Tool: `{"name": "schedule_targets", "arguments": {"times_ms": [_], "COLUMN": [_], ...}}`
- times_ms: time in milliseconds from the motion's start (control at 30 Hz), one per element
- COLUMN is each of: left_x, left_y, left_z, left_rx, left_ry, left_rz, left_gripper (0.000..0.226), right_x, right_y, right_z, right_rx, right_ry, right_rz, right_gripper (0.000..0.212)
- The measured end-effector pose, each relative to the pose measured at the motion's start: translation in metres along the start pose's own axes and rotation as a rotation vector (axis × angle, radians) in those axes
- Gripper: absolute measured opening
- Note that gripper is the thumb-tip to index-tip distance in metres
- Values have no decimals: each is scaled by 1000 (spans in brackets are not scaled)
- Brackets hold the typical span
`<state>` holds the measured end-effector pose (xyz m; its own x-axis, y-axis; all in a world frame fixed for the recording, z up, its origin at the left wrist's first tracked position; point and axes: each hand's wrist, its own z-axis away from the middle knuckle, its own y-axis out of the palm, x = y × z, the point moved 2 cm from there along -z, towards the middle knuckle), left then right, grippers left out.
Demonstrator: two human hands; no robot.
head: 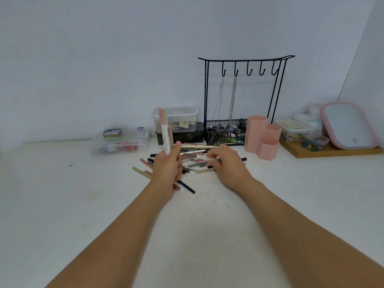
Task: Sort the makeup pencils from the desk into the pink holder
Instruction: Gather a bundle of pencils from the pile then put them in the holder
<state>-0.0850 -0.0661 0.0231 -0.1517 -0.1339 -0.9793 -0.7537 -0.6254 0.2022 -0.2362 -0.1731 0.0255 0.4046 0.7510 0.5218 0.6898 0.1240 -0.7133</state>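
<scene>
Plain pale wall (104, 59) behind white desk (52, 194), soft even light.

The holder (262, 136) is plain salmon pink. The pencils (195, 161) on the desk (62, 194) are black, beige, dusty pink, grey and white; the bundle (165, 129) held upright is pink, white, beige and brown. The desk is white with faint yellowish stains. The wall (104, 59) is pale blue-grey. The rack (243, 96) is black wire with a grid basket, silver chains (232, 96) hanging from it. The mirror (349, 125) has a pink rim. The tray (332, 151) is tan wood. The boxes (120, 142) are clear, one other dark brown.
</scene>
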Motion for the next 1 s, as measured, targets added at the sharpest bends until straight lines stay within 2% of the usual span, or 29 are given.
{"name": "schedule_targets", "arguments": {"times_ms": [67,133,233,333,500,633,800,867,1000], "left_x": [0,0,0,1,3,3,4,5,9], "left_y": [2,5,11,13,14,16,16,16,19], "left_z": [2,4,7,9,10,11,11,10,8], "left_rx": [17,46,123,160,146,152,184,191,205], "left_ry": [4,-2,6,12,14,12,-2,8,39], "left_rz": [4,15,62,54,-14,-1,57,54,-6], "left_gripper": [41,41,39,37,38,41,31,33,41], "right_x": [6,12,21,30,36,34,35,34,33], "right_y": [-7,-13,-12,-4,6,6,8,11,13], "right_z": [-3,-6,-4,0,3,3,4,5,8], "right_rx": [-198,-306,-219,-77,28,42,54,53,52], "right_ry": [-19,26,173,211,266,291,277,269,206], "right_rz": [-144,-364,-801,-1001,-1064,-1094,-998,-993,-856], "right_gripper": [8,6,11,13,7,6,5,3,13]}}
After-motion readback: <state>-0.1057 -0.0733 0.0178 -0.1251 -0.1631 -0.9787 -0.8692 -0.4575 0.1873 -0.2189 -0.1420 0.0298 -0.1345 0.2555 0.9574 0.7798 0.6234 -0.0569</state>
